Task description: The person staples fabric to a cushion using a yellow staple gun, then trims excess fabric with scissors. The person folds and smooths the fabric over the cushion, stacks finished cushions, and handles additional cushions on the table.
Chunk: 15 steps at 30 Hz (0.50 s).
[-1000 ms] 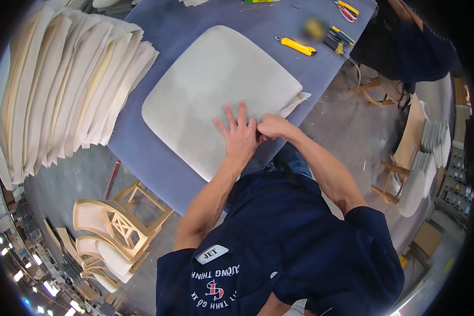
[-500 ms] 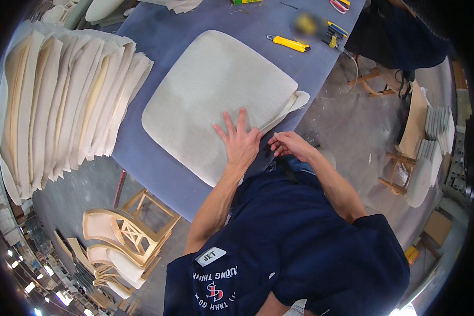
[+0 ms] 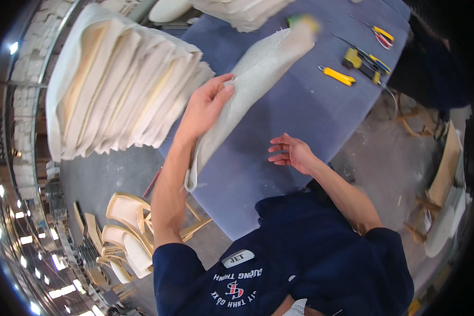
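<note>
An upholstered seat pad [image 3: 258, 71] in pale grey-beige fabric stands tilted up on its edge over the blue-grey table [image 3: 289, 113]. My left hand [image 3: 203, 108] is closed on the pad's upper edge, thumb on the side facing me. Loose, frayed fabric shows along that edge. To the right of the pad, my right hand [image 3: 294, 154] hovers over the table near its front edge. Its fingers are apart and it holds nothing.
Left of the table rises a tall stack of fabric-covered pads [image 3: 124, 87]. On its right lie a yellow utility knife [image 3: 337, 76], a yellow-and-black corded tool [image 3: 354, 59] and red-handled pliers [image 3: 382, 39]. Wooden chairs [image 3: 126, 237] stand on the floor, lower left.
The seat pad has gone from lying flat to standing on edge, farther left. My left hand has moved from its top to its edge. My right hand's fingers have spread.
</note>
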Motion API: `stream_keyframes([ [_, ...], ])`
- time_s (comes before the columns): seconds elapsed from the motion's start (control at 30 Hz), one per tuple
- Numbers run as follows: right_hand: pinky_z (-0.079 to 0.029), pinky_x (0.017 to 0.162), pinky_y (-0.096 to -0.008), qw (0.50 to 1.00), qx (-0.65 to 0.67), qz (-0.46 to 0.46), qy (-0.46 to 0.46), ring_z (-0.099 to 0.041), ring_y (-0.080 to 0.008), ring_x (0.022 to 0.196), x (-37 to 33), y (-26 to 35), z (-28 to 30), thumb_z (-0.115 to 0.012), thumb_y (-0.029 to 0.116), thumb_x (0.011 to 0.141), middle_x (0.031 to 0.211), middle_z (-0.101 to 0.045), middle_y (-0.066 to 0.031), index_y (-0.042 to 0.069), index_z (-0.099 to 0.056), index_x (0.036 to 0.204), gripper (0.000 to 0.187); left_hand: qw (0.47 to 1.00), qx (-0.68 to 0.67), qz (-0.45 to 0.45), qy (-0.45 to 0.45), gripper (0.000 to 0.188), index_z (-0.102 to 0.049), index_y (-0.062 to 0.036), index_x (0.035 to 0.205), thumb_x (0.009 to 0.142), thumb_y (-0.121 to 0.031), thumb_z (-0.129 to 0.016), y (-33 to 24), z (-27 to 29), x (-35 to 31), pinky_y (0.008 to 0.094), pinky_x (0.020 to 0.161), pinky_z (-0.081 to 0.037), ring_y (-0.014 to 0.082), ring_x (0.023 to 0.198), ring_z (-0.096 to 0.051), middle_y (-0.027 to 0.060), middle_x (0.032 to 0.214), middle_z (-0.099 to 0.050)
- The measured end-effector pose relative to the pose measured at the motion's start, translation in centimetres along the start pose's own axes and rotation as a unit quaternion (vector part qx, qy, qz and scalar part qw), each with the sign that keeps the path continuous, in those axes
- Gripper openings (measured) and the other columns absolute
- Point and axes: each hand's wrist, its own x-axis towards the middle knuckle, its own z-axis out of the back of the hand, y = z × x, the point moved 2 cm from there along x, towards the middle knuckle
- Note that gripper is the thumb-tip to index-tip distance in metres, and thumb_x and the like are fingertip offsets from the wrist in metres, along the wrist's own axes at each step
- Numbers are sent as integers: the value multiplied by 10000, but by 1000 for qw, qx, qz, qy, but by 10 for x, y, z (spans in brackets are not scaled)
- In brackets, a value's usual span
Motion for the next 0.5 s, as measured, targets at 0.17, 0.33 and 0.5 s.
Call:
stream_keyframes([
  [0.17, -561, 941, -406, 999, -7, 14, 30, -737, -281, 1089, 17, 25, -35, -381, 446, 1177, 1269, -664, -125, 26, -577, 1418, 523, 998, 14, 28, 59, 352, -626, -66, 906, 1106, -355, -648, 2, 47, 51, 264, 762, -430, 40, 841, -487, -85, 878, -576],
  [0.33, -561, 958, -417, 999, -17, 14, 33, -730, -287, 1108, 35, 32, -53, -387, 439, 1175, 1283, -659, -126, 26, -571, 1431, 520, 998, 13, 31, 61, 370, -604, -84, 867, 1092, -370, -669, 8, 55, 69, 265, 714, -387, 40, 791, -415, -97, 820, -488],
  [0.5, -556, 986, -423, 1000, 20, 13, 12, -676, -288, 1210, 49, 38, -65, -379, 442, 1176, 1383, -602, -130, 30, -540, 1482, 538, 998, 18, 35, 51, 383, -610, -68, 862, 1088, -372, -671, 7, 56, 68, 270, 713, -399, 47, 794, -430, -80, 816, -520],
])
